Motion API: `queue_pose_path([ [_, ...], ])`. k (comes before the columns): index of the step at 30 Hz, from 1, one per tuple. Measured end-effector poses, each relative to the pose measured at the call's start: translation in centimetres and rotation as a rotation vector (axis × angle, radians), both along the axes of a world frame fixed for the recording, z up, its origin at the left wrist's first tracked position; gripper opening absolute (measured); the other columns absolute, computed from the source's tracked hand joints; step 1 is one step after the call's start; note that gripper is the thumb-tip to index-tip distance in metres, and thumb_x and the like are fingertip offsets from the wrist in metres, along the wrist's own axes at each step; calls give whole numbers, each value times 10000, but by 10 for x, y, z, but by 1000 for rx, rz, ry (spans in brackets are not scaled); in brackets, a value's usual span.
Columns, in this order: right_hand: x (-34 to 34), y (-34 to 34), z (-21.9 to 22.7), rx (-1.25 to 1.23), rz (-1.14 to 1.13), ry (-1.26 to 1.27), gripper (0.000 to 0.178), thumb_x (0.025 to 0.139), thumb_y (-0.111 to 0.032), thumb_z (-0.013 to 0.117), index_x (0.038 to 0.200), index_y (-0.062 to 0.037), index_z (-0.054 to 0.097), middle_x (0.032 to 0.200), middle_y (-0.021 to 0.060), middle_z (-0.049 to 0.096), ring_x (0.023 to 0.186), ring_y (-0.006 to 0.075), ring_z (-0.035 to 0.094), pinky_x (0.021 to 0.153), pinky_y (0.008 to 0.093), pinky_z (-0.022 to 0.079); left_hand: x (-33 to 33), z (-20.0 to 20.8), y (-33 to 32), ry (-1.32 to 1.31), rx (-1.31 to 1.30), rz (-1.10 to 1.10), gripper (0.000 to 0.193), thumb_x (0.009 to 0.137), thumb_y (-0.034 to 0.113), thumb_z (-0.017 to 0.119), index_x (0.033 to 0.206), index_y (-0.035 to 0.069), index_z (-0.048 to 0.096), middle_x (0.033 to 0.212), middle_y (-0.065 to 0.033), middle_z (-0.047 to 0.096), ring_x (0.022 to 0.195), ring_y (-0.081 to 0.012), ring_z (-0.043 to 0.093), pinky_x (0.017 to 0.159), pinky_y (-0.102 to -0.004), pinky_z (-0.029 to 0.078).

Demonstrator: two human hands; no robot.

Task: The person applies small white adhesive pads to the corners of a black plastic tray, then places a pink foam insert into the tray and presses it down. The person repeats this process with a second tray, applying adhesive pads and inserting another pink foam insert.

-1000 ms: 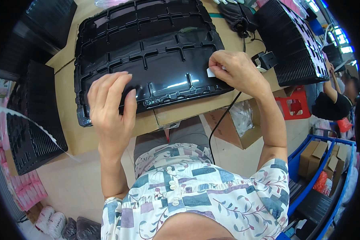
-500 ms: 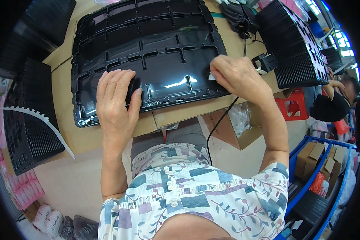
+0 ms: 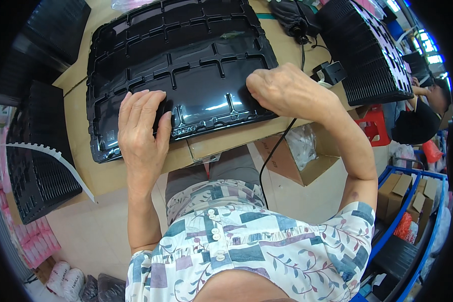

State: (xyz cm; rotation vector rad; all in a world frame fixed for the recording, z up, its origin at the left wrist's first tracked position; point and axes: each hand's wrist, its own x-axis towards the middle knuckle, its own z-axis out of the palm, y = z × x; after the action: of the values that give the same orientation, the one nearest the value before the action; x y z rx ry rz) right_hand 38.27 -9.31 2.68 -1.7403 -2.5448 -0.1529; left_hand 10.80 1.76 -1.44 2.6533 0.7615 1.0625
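A large black plastic tray (image 3: 199, 83) with raised ridges and shallow compartments lies on the cardboard-covered table in front of me. My left hand (image 3: 143, 123) rests on its near left part, fingers stretched forward and thumb apart, holding nothing. Over the near right compartment, my right hand (image 3: 284, 90) is closed with its fingers curled down at the tray's surface. Whatever the right fingers may pinch is hidden beneath them.
Stacks of black trays stand at the left (image 3: 43, 146) and right (image 3: 362, 53). A black cable (image 3: 273, 158) hangs over the table's front edge beside an open carton (image 3: 297, 161). A red stool (image 3: 375, 126), a blue rack (image 3: 412, 196) and another person (image 3: 415, 123) are at the right.
My right hand has moved left across the tray, and the small white bit that showed at its fingertips is now out of sight. My left hand stays in place on the tray.
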Motion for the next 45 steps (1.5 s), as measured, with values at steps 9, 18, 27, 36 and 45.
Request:
queue_pose_path([
  [9, 18, -77, 1, 255, -461, 1198, 130, 955, -133, 553, 899, -16, 548, 729, 20, 544, 538, 54, 444, 480, 203, 358, 0, -4, 0, 2, 4, -16, 303, 814, 22, 684, 1117, 33, 677, 1101, -129, 676, 1129, -309, 601, 1075, -477, 403],
  [18, 106, -247, -225, 259, -1243, 759, 246, 959, -245, 547, 900, -18, 621, 647, 107, 536, 541, 201, 499, 493, 363, 367, -29, 25, 6, -215, -445, -196, 257, 786, 34, 711, 1036, -10, 678, 1043, -127, 692, 1050, -303, 630, 1043, -479, 412],
  [27, 245, -360, -425, 56, -1554, 213, 269, 865, -251, 611, 1027, -71, 729, 1074, 180, 701, 1002, 393, 659, 925, 469, 507, -1, 109, 151, -58, 39, 19, 188, 902, 121, 621, 1025, 3, 701, 995, -140, 705, 950, -264, 668, 850, -327, 503],
  [36, 89, -206, -94, -496, -1212, 705, 258, 881, -171, 609, 903, 67, 707, 761, 164, 709, 733, 204, 699, 688, 327, 550, 153, 26, 315, 552, -25, -122, 191, 845, 128, 624, 1001, 73, 719, 980, -182, 710, 967, -343, 674, 888, -422, 503],
  [45, 35, 66, 91, 165, -315, 426, 243, 912, -152, 617, 724, 1, 594, 590, 115, 528, 545, 254, 571, 520, 345, 416, 170, 24, 335, 639, -158, 10, 258, 738, 212, 776, 833, -3, 672, 681, -152, 686, 720, -275, 706, 708, -394, 541],
])
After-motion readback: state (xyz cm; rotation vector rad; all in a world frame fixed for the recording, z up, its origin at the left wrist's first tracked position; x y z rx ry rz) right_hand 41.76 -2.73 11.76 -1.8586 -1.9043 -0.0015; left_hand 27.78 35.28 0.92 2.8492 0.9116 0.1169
